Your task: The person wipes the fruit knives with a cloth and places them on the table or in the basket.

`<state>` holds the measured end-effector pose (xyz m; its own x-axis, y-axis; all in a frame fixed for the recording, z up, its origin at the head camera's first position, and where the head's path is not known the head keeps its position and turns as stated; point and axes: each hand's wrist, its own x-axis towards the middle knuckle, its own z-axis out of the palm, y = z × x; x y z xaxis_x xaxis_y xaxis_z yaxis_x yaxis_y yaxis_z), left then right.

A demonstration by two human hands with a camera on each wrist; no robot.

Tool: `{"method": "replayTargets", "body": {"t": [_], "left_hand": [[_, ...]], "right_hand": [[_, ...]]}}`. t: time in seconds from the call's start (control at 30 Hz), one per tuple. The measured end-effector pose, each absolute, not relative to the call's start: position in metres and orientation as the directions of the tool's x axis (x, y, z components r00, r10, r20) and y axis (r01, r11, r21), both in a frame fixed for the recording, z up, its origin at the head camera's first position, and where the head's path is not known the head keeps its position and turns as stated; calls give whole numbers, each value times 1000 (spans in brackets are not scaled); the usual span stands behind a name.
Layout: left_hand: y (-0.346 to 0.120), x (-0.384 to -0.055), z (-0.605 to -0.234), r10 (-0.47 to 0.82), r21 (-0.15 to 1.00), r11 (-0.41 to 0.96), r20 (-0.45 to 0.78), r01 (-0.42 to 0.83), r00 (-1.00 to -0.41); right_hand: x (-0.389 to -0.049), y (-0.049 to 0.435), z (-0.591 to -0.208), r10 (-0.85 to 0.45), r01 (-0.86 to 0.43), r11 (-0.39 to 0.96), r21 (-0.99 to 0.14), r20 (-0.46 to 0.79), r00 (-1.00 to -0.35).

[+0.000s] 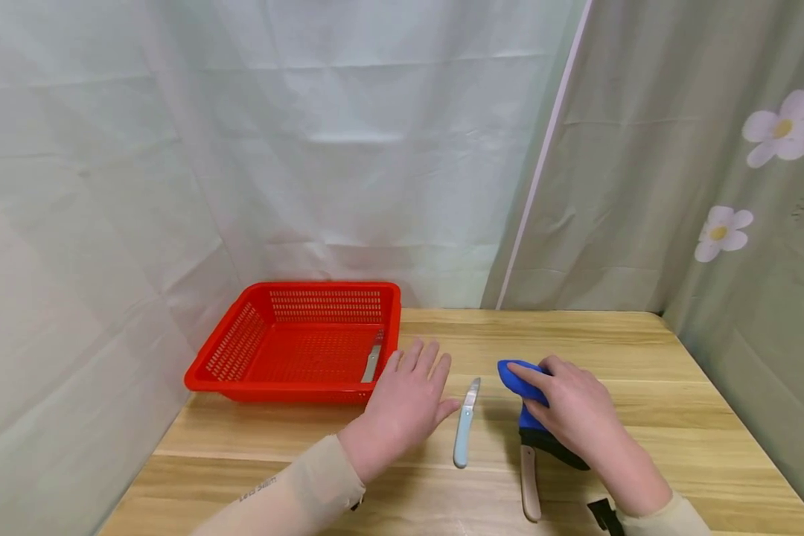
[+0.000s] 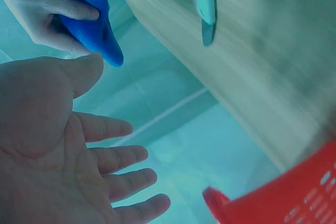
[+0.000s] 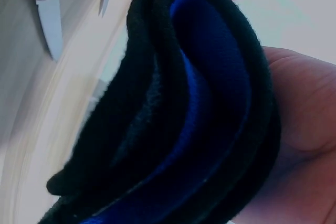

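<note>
My right hand (image 1: 579, 409) holds a blue fabric mitt (image 1: 534, 417) with black trim, thumb and fingers around it. In the right wrist view the mitt's black-edged opening (image 3: 220, 77) faces the camera, showing a blue inside. Below the mitt lies a folding knife with a pale pink handle (image 1: 530, 484); in the head view its blade is hidden. My left hand (image 1: 409, 398) is spread with straight fingers, palm bare in the left wrist view, between the basket and a light-blue-handled knife (image 1: 464, 432). That knife lies with its blade toward the back.
A red perforated plastic basket (image 1: 295, 388) stands at the back left of the wooden table (image 1: 616, 335). Inside it, along the right wall, rests a grey-handled knife (image 1: 371, 362). Pale curtains (image 1: 375, 149) hang behind and at both sides.
</note>
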<state>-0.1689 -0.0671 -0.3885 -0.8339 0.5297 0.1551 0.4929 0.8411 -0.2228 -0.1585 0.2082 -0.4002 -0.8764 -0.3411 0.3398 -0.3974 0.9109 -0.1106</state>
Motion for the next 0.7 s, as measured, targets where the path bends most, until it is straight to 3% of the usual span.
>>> {"method": "replayTargets", "body": {"t": [0.33, 0.7], "left_hand": [[-52, -160, -404, 516, -187, 850, 101, 493, -851], [-43, -158, -423, 505, -99, 863, 120, 496, -855]], "right_hand": [[-153, 213, -405, -342, -403, 908, -115, 350, -872], [-148, 218, -411, -328, -380, 919, -109, 326, -887]]}}
